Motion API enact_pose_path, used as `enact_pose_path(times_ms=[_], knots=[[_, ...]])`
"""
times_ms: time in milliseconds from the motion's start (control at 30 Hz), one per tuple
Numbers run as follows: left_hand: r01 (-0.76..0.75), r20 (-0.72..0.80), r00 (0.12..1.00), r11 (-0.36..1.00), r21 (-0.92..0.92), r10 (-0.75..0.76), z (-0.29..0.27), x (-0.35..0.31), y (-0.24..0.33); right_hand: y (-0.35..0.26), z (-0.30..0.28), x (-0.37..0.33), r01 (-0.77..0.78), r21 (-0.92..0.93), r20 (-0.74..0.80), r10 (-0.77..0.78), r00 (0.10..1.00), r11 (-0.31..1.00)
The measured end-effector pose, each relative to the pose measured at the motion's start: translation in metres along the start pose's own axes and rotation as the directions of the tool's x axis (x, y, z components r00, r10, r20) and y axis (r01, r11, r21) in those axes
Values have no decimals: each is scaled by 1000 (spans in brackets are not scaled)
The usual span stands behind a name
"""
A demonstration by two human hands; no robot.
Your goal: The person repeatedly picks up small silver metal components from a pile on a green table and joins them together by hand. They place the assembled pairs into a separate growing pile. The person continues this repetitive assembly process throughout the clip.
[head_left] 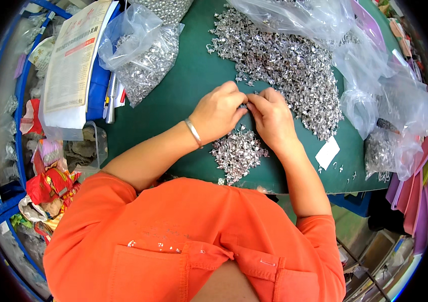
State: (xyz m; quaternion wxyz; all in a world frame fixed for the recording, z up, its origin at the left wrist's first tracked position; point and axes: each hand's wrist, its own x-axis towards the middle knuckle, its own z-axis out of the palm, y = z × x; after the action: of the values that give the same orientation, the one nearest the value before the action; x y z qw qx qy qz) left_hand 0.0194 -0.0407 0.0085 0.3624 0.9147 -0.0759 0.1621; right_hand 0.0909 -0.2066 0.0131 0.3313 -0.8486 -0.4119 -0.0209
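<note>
My left hand [220, 111] and my right hand [273, 117] meet over the green table [184, 80], fingertips pinched together. Something small sits between them, mostly covered by the fingers, so its kind cannot be made out. Just below my hands lies a small heap of silvery metal pieces [237, 153]. A much larger pile of similar shiny pieces [279, 58] spreads beyond my hands, to the far right. A silver bangle [193, 133] circles my left wrist.
Clear bags of metal pieces [153, 65] lie at the far left, beside a newspaper [73, 55]. On the right are crumpled plastic bags [360, 95], a white card [327, 153] and a few loose pieces. A clear plastic box [91, 148] stands by the left edge.
</note>
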Motion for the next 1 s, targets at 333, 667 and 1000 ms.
enact_pose_path(times_ms=[333,667,1000], knots=[[30,25,999,999,-31,-29,-4,-5,1,-2,-4,-3,148,27,8,-149,989,989],[517,388,803,203,-832,-453,-19,-8,4,-10,-12,-2,103,-58,97,-97,990,993],[541,399,796,238,-807,-456,-22,-9,16,-8,-21,-19,-454,867,329,446,832,207]])
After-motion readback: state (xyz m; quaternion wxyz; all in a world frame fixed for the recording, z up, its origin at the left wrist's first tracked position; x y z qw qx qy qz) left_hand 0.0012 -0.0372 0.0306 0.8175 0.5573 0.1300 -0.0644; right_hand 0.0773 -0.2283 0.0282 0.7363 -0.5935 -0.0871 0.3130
